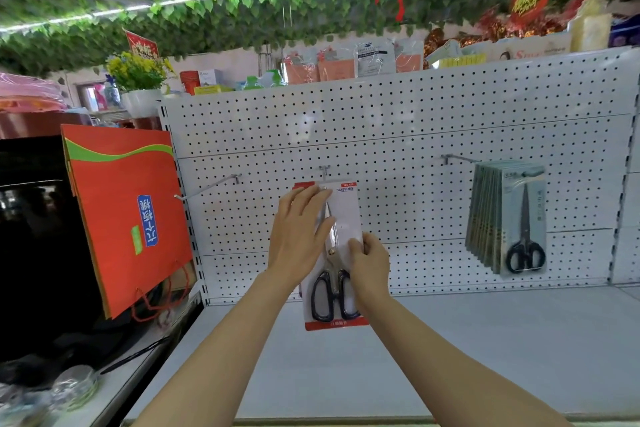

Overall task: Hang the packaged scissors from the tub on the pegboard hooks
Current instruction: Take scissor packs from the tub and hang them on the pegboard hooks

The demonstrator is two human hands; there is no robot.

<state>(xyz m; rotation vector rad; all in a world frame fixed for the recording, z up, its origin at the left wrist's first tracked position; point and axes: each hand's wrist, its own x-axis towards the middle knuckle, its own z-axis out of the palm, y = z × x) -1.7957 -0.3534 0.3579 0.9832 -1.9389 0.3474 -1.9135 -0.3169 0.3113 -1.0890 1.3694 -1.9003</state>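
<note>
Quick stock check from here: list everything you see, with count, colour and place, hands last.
Pegboard: one, white, back wall.
Hooks: three, metal; left bare, middle above the held pack, right loaded.
Red scissors pack: one, red and white card, black handles, held at the middle hook.
Grey scissors packs: a stack, count unclear, right hook.
Gift bag: one, orange-red, left.
Shelf: one, white, below.
Left hand: on pack's upper part.
Right hand: grips pack's right edge.
</note>
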